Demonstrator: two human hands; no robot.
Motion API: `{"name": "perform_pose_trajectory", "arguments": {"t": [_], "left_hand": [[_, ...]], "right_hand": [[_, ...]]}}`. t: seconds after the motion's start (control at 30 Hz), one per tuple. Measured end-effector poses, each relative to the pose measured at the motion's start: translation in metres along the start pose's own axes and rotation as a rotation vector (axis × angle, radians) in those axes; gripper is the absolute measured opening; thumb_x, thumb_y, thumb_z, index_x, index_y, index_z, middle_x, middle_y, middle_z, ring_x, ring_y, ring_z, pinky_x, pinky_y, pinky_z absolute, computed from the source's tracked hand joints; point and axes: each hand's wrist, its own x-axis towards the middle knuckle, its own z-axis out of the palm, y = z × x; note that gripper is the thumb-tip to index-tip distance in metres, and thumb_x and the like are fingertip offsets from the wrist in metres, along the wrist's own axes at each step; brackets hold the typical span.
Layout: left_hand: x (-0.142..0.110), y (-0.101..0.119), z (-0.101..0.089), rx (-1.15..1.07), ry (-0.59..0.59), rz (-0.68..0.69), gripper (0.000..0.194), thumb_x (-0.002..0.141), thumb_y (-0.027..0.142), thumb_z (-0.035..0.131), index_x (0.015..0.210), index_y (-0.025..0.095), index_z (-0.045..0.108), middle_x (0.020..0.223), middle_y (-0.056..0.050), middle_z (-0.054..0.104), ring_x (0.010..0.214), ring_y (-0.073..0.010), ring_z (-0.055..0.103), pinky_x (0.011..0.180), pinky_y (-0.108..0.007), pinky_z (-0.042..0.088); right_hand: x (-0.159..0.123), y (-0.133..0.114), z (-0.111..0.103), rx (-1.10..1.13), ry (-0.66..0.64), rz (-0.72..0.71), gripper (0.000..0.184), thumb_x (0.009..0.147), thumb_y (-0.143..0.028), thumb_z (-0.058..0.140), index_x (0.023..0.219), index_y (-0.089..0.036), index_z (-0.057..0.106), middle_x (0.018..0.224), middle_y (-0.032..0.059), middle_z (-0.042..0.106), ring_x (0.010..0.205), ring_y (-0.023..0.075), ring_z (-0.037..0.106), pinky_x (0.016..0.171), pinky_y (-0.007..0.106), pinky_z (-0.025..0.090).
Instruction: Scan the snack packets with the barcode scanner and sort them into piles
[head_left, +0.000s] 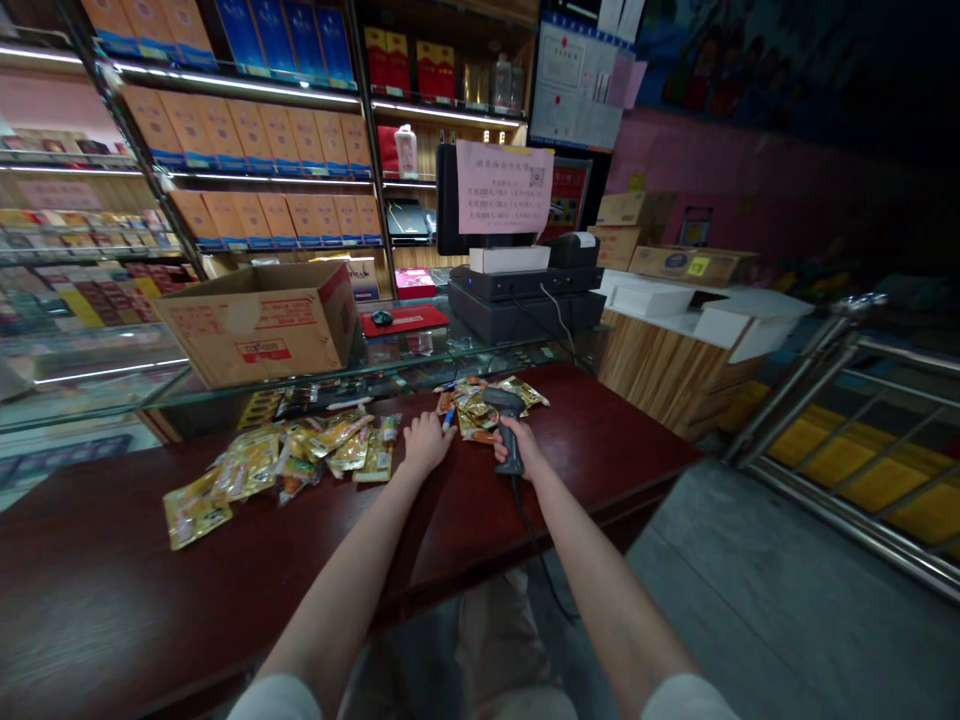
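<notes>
A dark barcode scanner [511, 455] stands upright in my right hand [529, 450], fingers wrapped around its handle, and its cable hangs down past the table edge. My left hand [426, 442] rests low over the table with its fingers bent. A small blue-and-white thing [449, 417] shows between thumb and forefinger; most of it is hidden. Just beyond the scanner lies a pile of gold snack packets [472, 405]. To the left of my left hand is a larger heap of gold snack packets [251, 462], some with clear wrapping.
The dark red wooden table [300, 560] meets a glass counter [405, 372]. On the counter stand an open cardboard box [255, 325], a mouse [382, 318] on a red pad, and a monitor [448, 200] above a black cash drawer [517, 312]. A metal railing [817, 370] runs at right.
</notes>
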Motion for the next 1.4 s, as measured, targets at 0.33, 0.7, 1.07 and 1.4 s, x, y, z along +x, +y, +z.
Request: {"name": "perform_pose_trajectory", "arguments": {"t": [0.33, 0.7, 1.07, 1.4], "left_hand": [[0.012, -0.01, 0.012, -0.453, 0.121, -0.224, 0.033, 0.098, 0.025, 0.031, 0.119, 0.009, 0.05, 0.112, -0.022, 0.066, 0.107, -0.0304, 0.064, 0.09, -0.041, 0.046], [0.021, -0.024, 0.025, -0.882, 0.241, -0.051, 0.011, 0.093, 0.026, 0.041, 0.093, 0.019, 0.049, 0.074, -0.001, 0.061, 0.069, -0.0154, 0.061, 0.071, -0.028, 0.045], [0.015, -0.022, 0.019, -0.727, 0.246, -0.1, 0.02, 0.096, 0.027, 0.037, 0.104, 0.017, 0.053, 0.084, -0.007, 0.068, 0.078, -0.0187, 0.065, 0.075, -0.03, 0.045], [-0.009, -0.07, -0.051, 0.195, 0.438, -0.046, 0.034, 0.094, 0.027, 0.035, 0.113, 0.015, 0.061, 0.104, -0.017, 0.069, 0.105, -0.034, 0.056, 0.091, -0.048, 0.035]], "right_hand": [[-0.006, 0.0, 0.002, -0.07, -0.073, 0.039, 0.035, 0.071, -0.044, 0.069, 0.089, -0.019, 0.053, 0.051, -0.0071, 0.053, 0.033, 0.0072, 0.04, 0.032, 0.021, 0.033], [-0.008, 0.0, -0.005, -0.117, -0.184, 0.101, 0.034, 0.071, -0.043, 0.069, 0.089, -0.017, 0.055, 0.049, -0.0081, 0.051, 0.031, 0.0071, 0.038, 0.033, 0.022, 0.032], [-0.003, 0.002, -0.007, -0.065, -0.159, 0.084, 0.03, 0.074, -0.04, 0.066, 0.091, -0.018, 0.054, 0.05, -0.0082, 0.05, 0.031, 0.007, 0.037, 0.033, 0.021, 0.03], [-0.005, -0.002, -0.003, -0.025, -0.103, 0.116, 0.029, 0.076, -0.041, 0.064, 0.092, -0.018, 0.055, 0.05, -0.0072, 0.051, 0.033, 0.0076, 0.038, 0.033, 0.021, 0.031]]}}
